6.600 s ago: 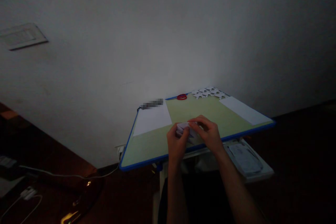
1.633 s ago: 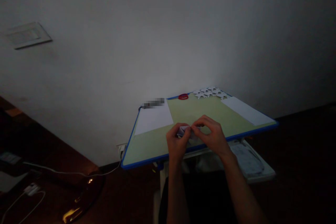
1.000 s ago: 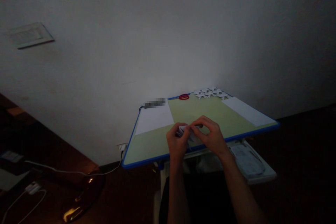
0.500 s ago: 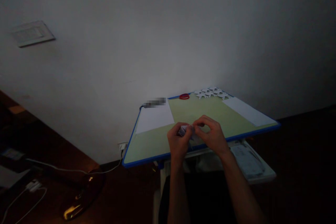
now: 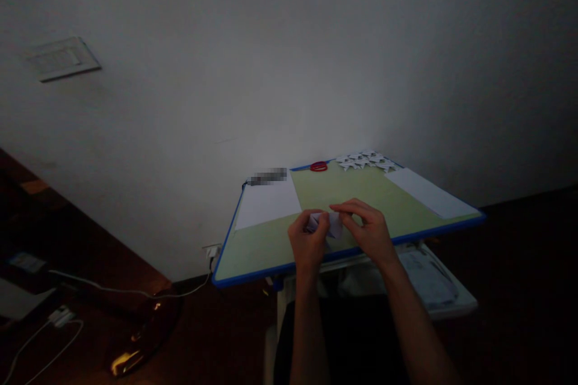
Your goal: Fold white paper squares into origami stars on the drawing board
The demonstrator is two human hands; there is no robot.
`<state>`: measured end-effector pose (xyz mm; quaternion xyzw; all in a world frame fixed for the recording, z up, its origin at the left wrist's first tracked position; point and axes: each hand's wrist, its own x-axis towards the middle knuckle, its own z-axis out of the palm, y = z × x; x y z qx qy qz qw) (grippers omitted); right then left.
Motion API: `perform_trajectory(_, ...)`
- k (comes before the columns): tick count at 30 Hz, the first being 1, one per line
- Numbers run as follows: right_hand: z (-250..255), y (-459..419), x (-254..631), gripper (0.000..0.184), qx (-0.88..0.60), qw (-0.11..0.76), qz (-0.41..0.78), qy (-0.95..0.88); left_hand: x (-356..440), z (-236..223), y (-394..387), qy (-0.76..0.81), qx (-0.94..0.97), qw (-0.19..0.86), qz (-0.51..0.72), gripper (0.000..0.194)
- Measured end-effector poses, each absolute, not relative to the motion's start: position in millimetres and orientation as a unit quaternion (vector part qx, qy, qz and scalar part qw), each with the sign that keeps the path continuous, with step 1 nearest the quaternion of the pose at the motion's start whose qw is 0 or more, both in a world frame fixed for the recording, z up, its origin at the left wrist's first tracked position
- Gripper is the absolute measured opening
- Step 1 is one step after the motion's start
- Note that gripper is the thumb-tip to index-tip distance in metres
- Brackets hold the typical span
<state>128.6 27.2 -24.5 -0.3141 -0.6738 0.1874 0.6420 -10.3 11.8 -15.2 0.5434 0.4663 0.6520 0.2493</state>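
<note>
The left hand [image 5: 309, 240] curls, thumb holding a folded white paper [image 5: 335, 227] against its fingers, above the near part of the green tabletop [image 5: 334, 189]. The right hand [image 5: 371, 233] arches beside it, fingers narrow; whether they pinch the paper I can't tell.

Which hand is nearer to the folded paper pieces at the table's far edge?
Right. The right hand is on the near side of the folded paper pieces; the left hand is farther, more to the left.
</note>
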Motion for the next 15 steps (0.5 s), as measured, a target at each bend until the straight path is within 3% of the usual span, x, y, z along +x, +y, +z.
perform_trajectory(15, -31.4, 28.3, 128.8, 0.029, -0.311, 0.667, 0.184, -0.652, -12.6, -16.6, 14.1, 0.477, 0.528, 0.237, 0.662, 0.016)
